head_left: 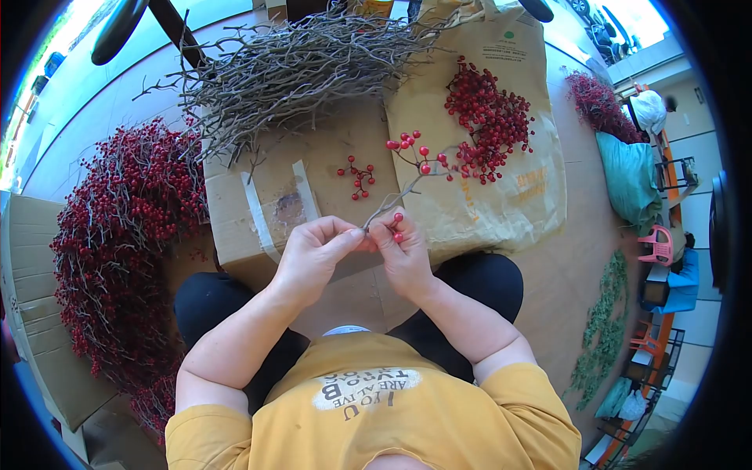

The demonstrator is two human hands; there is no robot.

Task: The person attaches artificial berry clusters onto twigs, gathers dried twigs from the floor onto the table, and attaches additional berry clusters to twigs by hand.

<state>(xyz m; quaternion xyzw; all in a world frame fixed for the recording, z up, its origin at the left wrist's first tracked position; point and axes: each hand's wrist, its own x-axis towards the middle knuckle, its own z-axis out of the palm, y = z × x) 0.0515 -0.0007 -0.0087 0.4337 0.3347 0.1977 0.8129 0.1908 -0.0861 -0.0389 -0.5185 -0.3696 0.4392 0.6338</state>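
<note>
At the far left, an open cardboard carton [31, 274] stands beside a big heap of red-berried branches [129, 243]. Next comes a closed cardboard box [235, 188] in front of the person, with 2 pale strips of tape [261, 215] on its near part. Across its far side lies a tangled bundle of bare grey twigs [305, 70]. A small sprig of red berries [359, 178] lies on the box, right of the tape and apart from the bundle.

The left hand [307, 254] has a narrow grip, thumb and forefinger pinched together at the lower end of a grey stem [407, 188]. The right hand [405, 257] is just beside it, its grip also narrow and closed on the stem's lower part; 2 red berries [398, 227] show at its fingers. The stem slants up and to the right, bearing red berries near its top — above the gap between box and sack.

To the right, a pile of berry sprigs [489, 117] rests on a tan sack [501, 215]. Farther right, strewn green foliage [599, 337] lies on the floor [540, 313], near a pink chair [658, 246] and a pale green bag [627, 176].
</note>
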